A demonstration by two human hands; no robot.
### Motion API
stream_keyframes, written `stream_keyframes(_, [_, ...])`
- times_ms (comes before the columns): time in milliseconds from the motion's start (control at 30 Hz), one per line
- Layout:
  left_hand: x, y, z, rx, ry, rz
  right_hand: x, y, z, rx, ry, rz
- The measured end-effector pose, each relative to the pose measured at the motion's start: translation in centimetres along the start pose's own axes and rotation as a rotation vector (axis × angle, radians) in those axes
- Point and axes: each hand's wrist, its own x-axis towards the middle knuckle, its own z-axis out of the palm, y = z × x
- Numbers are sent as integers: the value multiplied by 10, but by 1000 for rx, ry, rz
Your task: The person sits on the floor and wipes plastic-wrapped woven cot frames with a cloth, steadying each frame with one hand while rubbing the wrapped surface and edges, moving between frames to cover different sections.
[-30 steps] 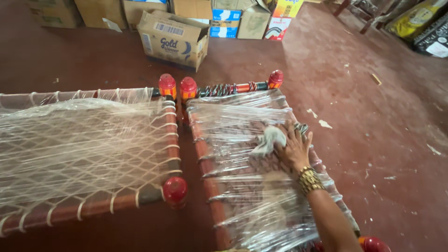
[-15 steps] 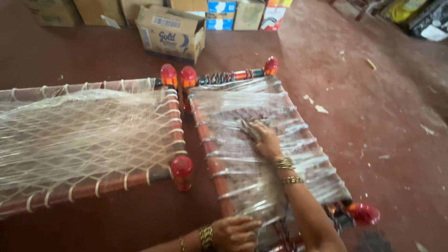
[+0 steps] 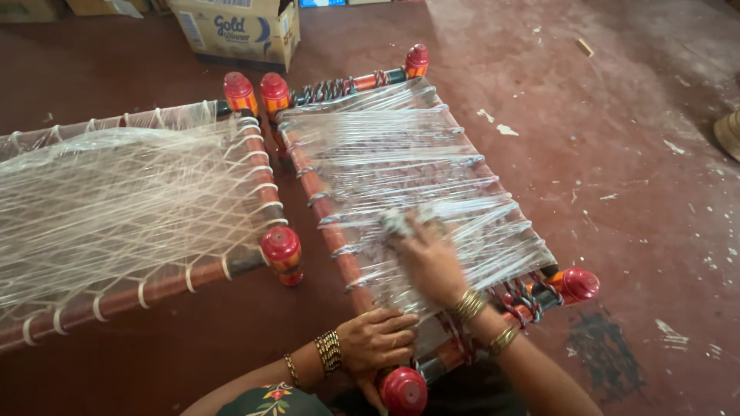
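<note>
On wrapped cot | right hand presses crumpled cloth | glossy film

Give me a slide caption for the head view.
Right hand rubs a cloth over a plastic-wrapped cot; left hand grips its frame.

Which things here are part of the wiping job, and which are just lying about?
In use: small wrapped cot, cloth under the right hand, left hand gripping the cot's near corner.

Lying about: larger cot, cardboard box, paper scraps on the floor.
</note>
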Motion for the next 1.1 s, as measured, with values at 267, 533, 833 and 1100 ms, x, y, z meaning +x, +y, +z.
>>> stream_keyframes(267, [-2, 0, 2, 10, -13, 10, 6, 148, 19, -241, 80, 319])
stream_keyframes(533, [-1, 6, -3, -47, -7, -37, -25, 96, 9, 164, -52, 526])
stream_keyframes(833, [-15, 2, 21, -36, 20, -13, -68, -66, -44, 523, -106, 46])
stream_keyframes(1100, [-11, 1, 15, 11, 1, -5, -81, -22, -10, 10, -90, 64])
